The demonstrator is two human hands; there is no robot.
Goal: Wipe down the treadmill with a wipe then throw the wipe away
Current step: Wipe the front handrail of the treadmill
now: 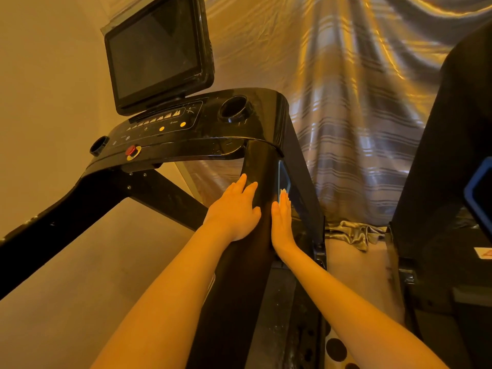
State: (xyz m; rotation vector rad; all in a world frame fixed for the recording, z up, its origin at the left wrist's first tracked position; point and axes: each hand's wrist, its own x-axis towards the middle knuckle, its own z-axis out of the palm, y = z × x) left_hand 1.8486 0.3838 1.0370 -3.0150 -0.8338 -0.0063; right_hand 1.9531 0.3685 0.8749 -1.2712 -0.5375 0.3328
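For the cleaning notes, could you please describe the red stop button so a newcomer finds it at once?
Start at the treadmill's black console below the screen. On its front lip, left of centre, sits the red stop button, the only red knob there, ringed in yellow, unlike the flat yellow dots above.

You can read no word, brand or number here. On the treadmill console you see only a row of small white hill-shaped pictograms, a figure icon and a few round symbols, with tiny print beside them too small to make out. At the right edge a white label bears a red mark, but you cannot read it.
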